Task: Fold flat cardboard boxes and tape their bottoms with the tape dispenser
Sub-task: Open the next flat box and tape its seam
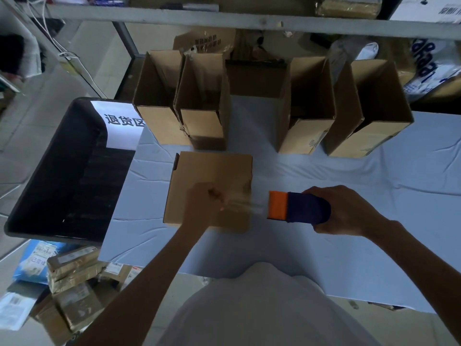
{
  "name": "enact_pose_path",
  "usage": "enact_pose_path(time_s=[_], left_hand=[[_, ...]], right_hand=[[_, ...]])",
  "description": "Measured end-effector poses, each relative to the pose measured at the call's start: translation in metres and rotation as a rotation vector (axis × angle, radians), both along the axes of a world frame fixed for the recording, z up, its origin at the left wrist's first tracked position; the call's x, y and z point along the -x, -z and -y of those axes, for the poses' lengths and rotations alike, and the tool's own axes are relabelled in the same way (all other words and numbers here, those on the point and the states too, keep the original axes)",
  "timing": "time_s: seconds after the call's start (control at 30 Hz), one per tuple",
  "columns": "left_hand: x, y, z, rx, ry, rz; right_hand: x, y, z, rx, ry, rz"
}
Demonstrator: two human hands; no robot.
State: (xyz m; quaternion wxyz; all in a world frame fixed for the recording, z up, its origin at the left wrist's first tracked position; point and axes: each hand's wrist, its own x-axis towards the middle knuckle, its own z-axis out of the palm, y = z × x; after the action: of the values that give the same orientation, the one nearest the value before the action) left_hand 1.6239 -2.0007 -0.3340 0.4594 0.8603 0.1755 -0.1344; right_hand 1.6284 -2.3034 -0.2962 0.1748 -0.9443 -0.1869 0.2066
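Note:
A folded cardboard box lies bottom-up on the white-covered table in front of me. My left hand rests on the box and pinches the free end of a clear tape strip. The strip runs to the right, to a tape dispenser with an orange front and a dark blue body. My right hand grips that dispenser just off the box's right edge, above the table.
Several open folded boxes stand in a row at the table's far side. A black bin with a white label sits at the left. Taped parcels lie on the floor lower left. A metal shelf crosses overhead.

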Motion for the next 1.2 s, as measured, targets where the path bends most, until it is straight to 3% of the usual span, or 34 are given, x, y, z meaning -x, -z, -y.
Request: enact_pose_path(time_s=[0.1, 0.63, 0.93, 1.03, 1.2], left_hand=[[0.007, 0.005, 0.003, 0.117, -0.048, -0.031], [0.009, 0.005, 0.015, 0.052, -0.065, 0.195], [-0.001, 0.021, 0.006, 0.142, -0.09, 0.181], [-0.002, 0.021, 0.008, 0.04, -0.052, 0.179], [0.003, 0.019, 0.013, 0.109, -0.076, 0.138]], right_hand=[[-0.002, 0.003, 0.002, 0.009, 0.009, -0.019], [-0.013, 0.015, 0.003, 0.011, 0.028, -0.042], [-0.021, 0.022, -0.001, 0.002, 0.018, -0.024], [-0.023, 0.025, -0.001, 0.008, 0.019, -0.04], [-0.022, 0.028, -0.001, 0.016, 0.018, -0.057]])
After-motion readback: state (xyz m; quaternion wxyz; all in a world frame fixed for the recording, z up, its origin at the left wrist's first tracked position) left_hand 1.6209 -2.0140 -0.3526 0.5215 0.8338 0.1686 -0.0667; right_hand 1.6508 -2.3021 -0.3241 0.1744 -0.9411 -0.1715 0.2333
